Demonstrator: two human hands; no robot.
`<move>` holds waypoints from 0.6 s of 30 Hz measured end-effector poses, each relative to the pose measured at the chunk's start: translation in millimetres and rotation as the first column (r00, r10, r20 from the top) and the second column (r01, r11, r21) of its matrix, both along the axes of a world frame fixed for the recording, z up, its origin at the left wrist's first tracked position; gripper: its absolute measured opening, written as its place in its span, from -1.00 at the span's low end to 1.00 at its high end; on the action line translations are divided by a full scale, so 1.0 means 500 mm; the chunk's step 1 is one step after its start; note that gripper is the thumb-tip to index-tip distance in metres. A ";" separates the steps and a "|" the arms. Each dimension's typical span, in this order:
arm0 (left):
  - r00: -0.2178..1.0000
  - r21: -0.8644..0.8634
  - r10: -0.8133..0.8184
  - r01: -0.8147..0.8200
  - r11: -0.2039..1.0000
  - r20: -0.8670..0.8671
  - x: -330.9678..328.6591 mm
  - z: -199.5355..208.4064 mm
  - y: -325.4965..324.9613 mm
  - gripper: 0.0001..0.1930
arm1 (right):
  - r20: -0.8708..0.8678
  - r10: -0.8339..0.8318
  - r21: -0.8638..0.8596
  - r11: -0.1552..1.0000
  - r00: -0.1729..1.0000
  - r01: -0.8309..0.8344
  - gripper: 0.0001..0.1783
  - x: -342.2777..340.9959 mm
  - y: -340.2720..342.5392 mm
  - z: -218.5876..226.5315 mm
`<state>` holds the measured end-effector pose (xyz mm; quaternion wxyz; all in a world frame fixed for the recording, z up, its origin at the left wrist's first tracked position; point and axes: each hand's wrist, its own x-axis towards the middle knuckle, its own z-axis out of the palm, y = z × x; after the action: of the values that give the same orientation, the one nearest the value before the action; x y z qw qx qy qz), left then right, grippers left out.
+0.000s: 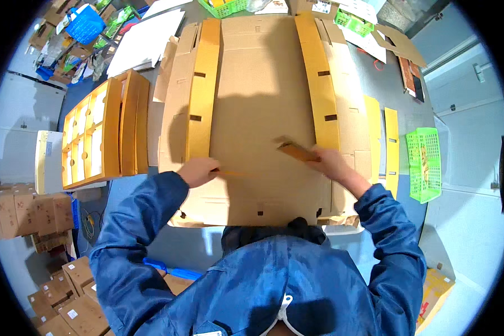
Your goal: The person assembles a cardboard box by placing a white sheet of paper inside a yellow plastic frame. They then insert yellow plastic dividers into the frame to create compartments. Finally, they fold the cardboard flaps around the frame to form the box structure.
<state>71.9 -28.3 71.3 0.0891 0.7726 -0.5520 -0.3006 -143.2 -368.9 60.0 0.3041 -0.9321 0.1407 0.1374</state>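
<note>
Before me lies a large flat brown cardboard sheet [257, 112]. Two long gold slotted cardboard strips rest on it, the left strip [205, 84] and the right strip [320, 84]. My left hand [200, 171] is closed near the left strip's lower end, pinching a thin yellow strip [229, 173] seen almost edge-on. My right hand [331, 164] grips a short gold-brown cardboard strip [298, 152], which slants over the sheet with its far end blurred. That hand is close to the lower end of the right slotted strip.
On the left stands a gold box with white-lined compartments [91, 133]. More gold strips [391, 145] lie at the right, beside a green basket [424, 165]. White sheets [145, 42] are stacked at the far left. Brown cartons [75, 316] sit low on the left.
</note>
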 end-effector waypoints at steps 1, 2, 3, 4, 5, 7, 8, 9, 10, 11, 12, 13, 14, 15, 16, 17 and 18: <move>0.999 -0.063 0.024 -0.021 0.998 0.042 -0.014 -0.017 -0.012 -0.85 | 0.014 0.068 -0.099 0.993 0.998 -0.066 -0.79 0.011 0.031 -0.012; 0.996 -0.070 0.028 -0.022 0.997 0.080 -0.026 -0.042 -0.025 -0.84 | 0.020 0.136 -0.198 0.972 0.990 -0.130 -0.78 0.021 0.069 -0.024; 0.994 -0.066 0.015 -0.008 0.998 0.108 -0.033 -0.046 -0.032 -0.85 | 0.022 0.211 -0.295 0.935 0.977 -0.196 -0.77 0.034 0.097 -0.035; 0.991 -0.067 -0.006 0.014 0.998 0.131 -0.040 -0.048 -0.042 -0.85 | 0.033 0.251 -0.341 0.913 0.967 -0.225 -0.77 0.040 0.112 -0.050; 0.988 -0.067 -0.026 0.037 0.997 0.154 -0.047 -0.050 -0.050 -0.85 | 0.042 0.291 -0.387 0.887 0.956 -0.253 -0.76 0.044 0.124 -0.063; 0.986 -0.063 -0.009 0.020 0.998 0.169 -0.059 -0.037 -0.057 -0.84 | 0.129 0.346 -0.327 0.900 0.929 -0.289 -0.76 0.058 0.144 -0.044; 0.987 -0.047 0.008 0.000 0.999 0.160 -0.060 -0.033 -0.060 -0.84 | 0.207 0.344 -0.217 0.929 0.916 -0.300 -0.76 0.058 0.147 -0.032; 0.987 -0.033 0.032 -0.027 0.999 0.155 -0.060 -0.029 -0.059 -0.84 | 0.286 0.340 -0.107 0.940 0.896 -0.323 -0.76 0.064 0.154 -0.001; 0.989 0.011 0.058 -0.060 0.998 0.133 -0.059 -0.030 -0.062 -0.84 | 0.368 0.330 -0.047 0.940 0.870 -0.337 -0.77 0.061 0.163 0.027; 0.986 -0.029 0.046 -0.042 0.999 0.163 -0.057 -0.037 -0.058 -0.83 | 0.360 0.338 -0.016 0.934 0.870 -0.357 -0.79 0.058 0.165 0.033; 0.981 -0.069 0.035 -0.022 0.997 0.192 -0.057 -0.042 -0.056 -0.82 | 0.351 0.346 0.014 0.927 0.870 -0.375 -0.80 0.054 0.163 0.037; 0.974 -0.109 0.026 -0.001 0.994 0.223 -0.055 -0.047 -0.054 -0.82 | 0.341 0.356 0.044 0.919 0.870 -0.393 -0.81 0.050 0.160 0.043; 0.980 -0.052 0.036 -0.027 0.998 0.194 -0.050 -0.052 -0.054 -0.80 | 0.353 0.361 0.055 0.913 0.863 -0.405 -0.80 0.046 0.155 0.052; 0.986 0.009 0.046 -0.049 0.999 0.162 -0.050 -0.047 -0.060 -0.79 | 0.364 0.364 0.071 0.907 0.857 -0.415 -0.79 0.040 0.151 0.064; 0.990 0.071 0.058 -0.068 0.995 0.130 -0.050 -0.041 -0.065 -0.77 | 0.375 0.366 0.086 0.901 0.852 -0.425 -0.77 0.038 0.152 0.075; 0.989 0.073 0.072 -0.082 0.994 0.128 -0.053 -0.034 -0.066 -0.77 | 0.349 0.417 0.072 0.881 0.839 -0.468 -0.74 0.039 0.155 0.085; 0.988 0.074 0.082 -0.092 0.993 0.129 -0.055 -0.026 -0.069 -0.76 | 0.324 0.464 0.059 0.860 0.825 -0.507 -0.71 0.040 0.159 0.096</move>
<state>44.3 -62.8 58.2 0.0360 0.8164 -0.5098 -0.2689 -123.2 -289.5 108.0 0.3422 -0.9228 -0.1590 0.0776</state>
